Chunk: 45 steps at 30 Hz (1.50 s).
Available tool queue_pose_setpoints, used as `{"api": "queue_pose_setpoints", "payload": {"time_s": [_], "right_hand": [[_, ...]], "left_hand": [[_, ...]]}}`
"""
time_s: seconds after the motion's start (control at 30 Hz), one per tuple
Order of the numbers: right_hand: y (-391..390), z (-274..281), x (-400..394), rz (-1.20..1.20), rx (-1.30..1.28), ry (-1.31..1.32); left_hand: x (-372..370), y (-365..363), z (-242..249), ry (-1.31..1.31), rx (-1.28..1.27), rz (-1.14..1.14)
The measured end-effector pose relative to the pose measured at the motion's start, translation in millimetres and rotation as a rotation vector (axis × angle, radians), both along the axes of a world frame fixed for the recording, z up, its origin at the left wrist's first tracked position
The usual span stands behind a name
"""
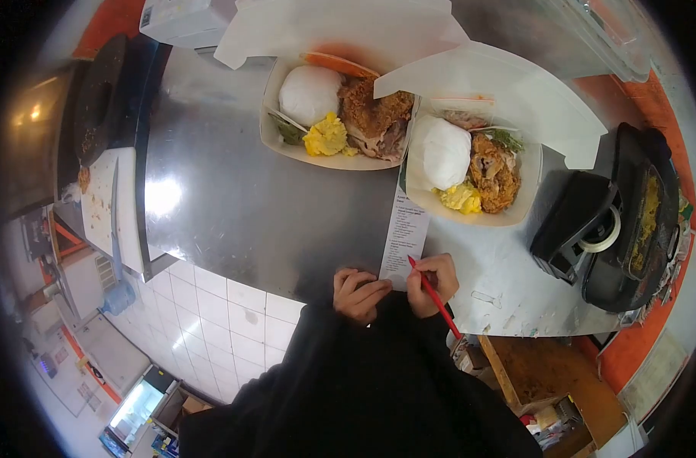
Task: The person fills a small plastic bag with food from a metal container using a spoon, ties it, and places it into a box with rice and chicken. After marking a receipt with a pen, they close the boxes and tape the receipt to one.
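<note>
A long printed receipt [403,237] lies on the steel counter, its upper end running between two open food boxes. My left hand [358,295] is closed, its curled fingers on the receipt's lower left edge. Held in my right hand [436,284] is a slim red pen [438,299], its tip over the receipt's lower right part. The left food box [334,161] contains a white wrapped mound, yellow scrambled egg and brown fried chicken. In the right food box [508,219] are a similar white mound, yellow egg, fried chicken, greens and a small clear sachet.
A black tape dispenser [573,229] stands on the counter's right side, beside a black container [638,229] with yellow bits. Leftward, a knife [116,221] lies along a white cutting board [132,229]. The counter's near edge borders white floor tiles [226,320].
</note>
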State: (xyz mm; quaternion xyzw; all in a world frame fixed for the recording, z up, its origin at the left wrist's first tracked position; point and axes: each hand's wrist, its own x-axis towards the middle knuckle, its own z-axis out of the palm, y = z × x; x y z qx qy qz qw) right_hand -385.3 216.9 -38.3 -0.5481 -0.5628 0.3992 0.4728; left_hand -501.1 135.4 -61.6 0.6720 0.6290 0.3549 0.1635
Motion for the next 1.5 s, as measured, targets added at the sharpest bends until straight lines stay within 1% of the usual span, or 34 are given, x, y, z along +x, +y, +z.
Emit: {"api": "queue_pose_setpoints", "payload": {"time_s": [0.07, 0.1, 0.17, 0.2, 0.27, 0.3, 0.37, 0.4, 0.47, 0.53, 0.6, 0.63, 0.7, 0.73, 0.8, 0.83, 0.87, 0.93, 0.97, 1.0, 1.07, 1.13, 1.2, 1.23, 1.27, 1.33, 1.37, 1.43, 1.5], "right_hand": [[3, -8, -1, -0.022, 0.116, -0.04], [5, -7, -3, -0.021, 0.115, -0.038], [10, -4, -7, 0.01, 0.223, -0.16], [11, -5, -9, 0.011, 0.221, -0.158], [10, -5, -11, -0.118, 0.203, -0.237], [9, -4, -10, -0.116, 0.206, -0.238], [7, -1, -7, 0.235, 0.217, -0.184], [8, -2, -8, 0.238, 0.218, -0.184], [8, -5, -9, 0.059, 0.243, -0.274], [8, -6, -10, 0.037, 0.24, -0.255], [7, -5, -12, -0.011, 0.226, -0.221], [5, -3, -13, -0.001, 0.227, -0.214], [6, 2, -14, 0.201, 0.278, -0.204], [7, 0, -14, 0.209, 0.282, -0.2], [8, -5, -13, 0.098, 0.291, -0.209], [9, -6, -10, 0.088, 0.345, -0.254], [7, -6, -8, 0.095, 0.346, -0.25], [-1, -4, -1, 0.022, -0.057, 0.272], [0, -7, 6, 0.046, -0.076, 0.346], [-1, -2, 6, 0.044, -0.082, 0.344], [-2, 10, 9, 0.078, -0.059, 0.284], [-6, 4, 12, 0.065, -0.041, 0.239], [0, -6, 7, 0.192, 0.29, -0.234], [0, -3, 4, 0.201, 0.302, -0.144], [-1, -4, 2, 0.202, 0.299, -0.145], [-3, -3, 0, 0.221, 0.263, -0.175], [-2, -2, 0, 0.218, 0.264, -0.177], [-1, 1, -1, 0.289, 0.258, -0.218], [-1, 1, -3, 0.283, 0.266, -0.257]], "left_hand": [[2, 0, 0, -0.004, 0.003, 0.017], [2, 1, 0, -0.023, 0.024, 0.028], [1, 2, 0, -0.038, 0.045, 0.041], [0, 4, 0, -0.025, 0.066, 0.032], [2, 3, 2, -0.015, 0.084, 0.022], [3, 3, 2, -0.019, 0.082, 0.048], [4, 3, 1, -0.023, 0.081, 0.079], [3, 2, -2, -0.015, 0.094, 0.061], [1, 1, -4, -0.007, 0.105, 0.047], [-2, 3, -5, -0.028, 0.101, -0.014], [-1, 4, -5, -0.034, 0.122, 0.003], [-1, 4, -4, -0.047, 0.139, 0.012], [-2, 5, -2, -0.038, 0.15, 0.03], [-1, 6, 0, -0.037, 0.159, 0.037], [0, 7, 3, -0.016, 0.149, 0.054], [0, 7, 4, 0.002, 0.139, 0.061], [1, 7, 4, 0.005, 0.139, 0.068], [2, 7, 5, -0.01, 0.136, 0.081], [2, 6, 4, -0.01, 0.132, 0.083], [1, 6, 2, -0.022, 0.134, 0.08], [2, 4, 1, -0.043, 0.128, 0.074], [1, 4, 2, -0.03, 0.126, 0.071], [3, 3, -4, -0.025, 0.147, 0.076], [4, 1, -6, -0.012, 0.168, 0.084], [5, 0, -7, -0.013, 0.165, 0.084], [5, 0, -6, -0.05, 0.147, 0.092], [5, 0, -6, -0.051, 0.148, 0.089], [3, 0, -6, -0.017, 0.138, 0.052], [5, 0, -9, -0.03, 0.151, 0.066]]}}
